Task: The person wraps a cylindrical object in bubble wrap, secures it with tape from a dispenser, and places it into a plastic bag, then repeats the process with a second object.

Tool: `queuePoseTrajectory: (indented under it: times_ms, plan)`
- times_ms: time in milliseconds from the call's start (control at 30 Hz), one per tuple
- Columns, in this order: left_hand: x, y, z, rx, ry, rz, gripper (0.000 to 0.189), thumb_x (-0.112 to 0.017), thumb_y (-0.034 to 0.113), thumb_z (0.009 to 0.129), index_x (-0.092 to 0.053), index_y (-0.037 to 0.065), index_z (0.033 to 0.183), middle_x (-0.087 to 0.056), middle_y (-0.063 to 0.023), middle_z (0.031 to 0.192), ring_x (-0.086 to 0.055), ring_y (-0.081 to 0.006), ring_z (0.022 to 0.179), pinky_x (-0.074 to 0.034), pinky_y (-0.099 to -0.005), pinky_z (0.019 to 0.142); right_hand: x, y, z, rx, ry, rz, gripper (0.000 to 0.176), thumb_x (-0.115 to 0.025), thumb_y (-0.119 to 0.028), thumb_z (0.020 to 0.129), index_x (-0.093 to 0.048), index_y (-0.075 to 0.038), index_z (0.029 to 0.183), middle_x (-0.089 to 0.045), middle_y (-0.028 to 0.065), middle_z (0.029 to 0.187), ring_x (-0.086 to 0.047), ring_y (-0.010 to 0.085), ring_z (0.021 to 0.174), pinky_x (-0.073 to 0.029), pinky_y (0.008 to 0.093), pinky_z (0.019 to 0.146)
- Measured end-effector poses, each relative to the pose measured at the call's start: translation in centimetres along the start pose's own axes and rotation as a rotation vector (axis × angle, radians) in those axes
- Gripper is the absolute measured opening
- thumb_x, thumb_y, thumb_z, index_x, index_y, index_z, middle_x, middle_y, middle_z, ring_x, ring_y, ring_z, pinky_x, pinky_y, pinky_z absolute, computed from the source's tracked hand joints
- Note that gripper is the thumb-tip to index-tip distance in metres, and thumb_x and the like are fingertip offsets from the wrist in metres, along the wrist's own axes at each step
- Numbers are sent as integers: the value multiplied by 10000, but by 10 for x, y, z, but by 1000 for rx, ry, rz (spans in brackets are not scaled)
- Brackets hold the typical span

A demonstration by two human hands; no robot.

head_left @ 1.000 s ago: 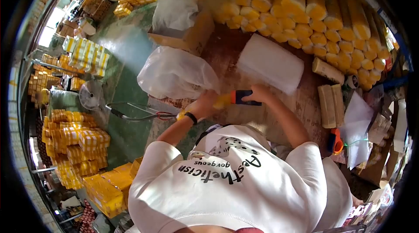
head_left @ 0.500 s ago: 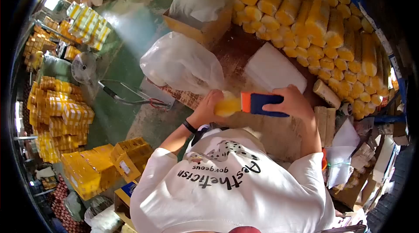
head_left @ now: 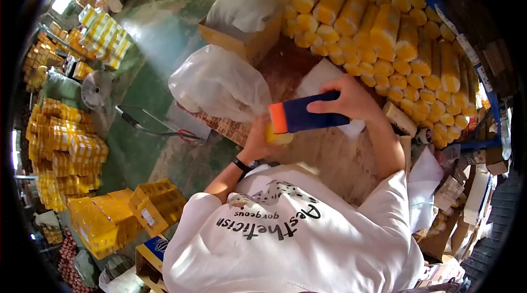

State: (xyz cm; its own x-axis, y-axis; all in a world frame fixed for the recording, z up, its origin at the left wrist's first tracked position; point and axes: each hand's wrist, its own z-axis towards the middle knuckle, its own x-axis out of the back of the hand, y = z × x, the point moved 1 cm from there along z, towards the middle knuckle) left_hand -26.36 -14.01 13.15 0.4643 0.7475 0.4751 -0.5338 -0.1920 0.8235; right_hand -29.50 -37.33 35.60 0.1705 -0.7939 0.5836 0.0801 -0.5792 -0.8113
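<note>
My right hand [head_left: 351, 97] is closed round a flat dark blue box [head_left: 313, 114] with an orange end, fingers over its upper edge. The box tilts slightly, its orange end toward the left. Beneath that end, my left hand [head_left: 259, 140] grips a small yellow piece [head_left: 279, 137], partly covered by the box and fingers; its exact kind does not show. Just beyond my left hand stands a puffed clear plastic bag [head_left: 219, 82] with pale contents. Behind my right hand lies a white sheet or flat pack [head_left: 318, 78] on the brown work table [head_left: 329, 156].
Yellow wrapped rolls [head_left: 384, 29] are piled high at the back right. A cardboard box [head_left: 241, 40] with a plastic liner stands behind the bag. At left are yellow cartons [head_left: 104, 219], a hand cart handle [head_left: 148, 128] and a fan [head_left: 97, 90].
My right hand has moved up and away from me with the blue box, whose orange end now overlaps the yellow piece. My left hand keeps its grip. The whole view has shifted slightly.
</note>
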Motion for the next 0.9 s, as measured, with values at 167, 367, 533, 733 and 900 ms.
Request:
queuePoseTrajectory:
  times_ms: [167,367,533,733,900]
  plan:
    - [-17,-4,-2,-27,4,-92,781,-820,316,617,-467,29,1251,-526,-167,1200,-473,-363,1164,-370,-439,1009,-4,-25,12,99,-42,-110,412,-748,-374,728,-615,14,696,-504,43,569,-473,100,553,-388,277,529]
    - [-35,-30,-17,164,221,-301,693,-811,178,666,-407,-5,1199,-499,-160,1159,-499,-270,1103,-395,-365,947,-2,-19,6,-51,-22,-127,380,-758,-326,736,-585,8,680,-491,-4,574,-450,57,570,-369,251,522]
    - [-24,-15,-13,-13,275,-164,619,-809,127,657,-408,49,1121,-474,-147,1131,-475,-270,1096,-390,-359,936,3,12,-2,-111,34,-77,384,-750,-342,746,-579,-10,655,-477,-22,562,-433,57,554,-348,257,512]
    - [-24,-23,-13,-12,232,-242,602,-785,61,608,-409,73,1077,-472,-121,1072,-471,-286,1045,-383,-369,921,7,68,-23,-244,20,-118,381,-745,-368,750,-594,-28,664,-477,-28,563,-432,64,547,-345,268,515]
    - [-20,-25,-12,-80,180,-159,605,-790,93,593,-411,74,1064,-479,-124,1055,-476,-309,1014,-373,-393,908,12,91,-30,-73,-105,-144,359,-762,-347,742,-611,-22,715,-528,23,579,-476,94,552,-393,265,553]
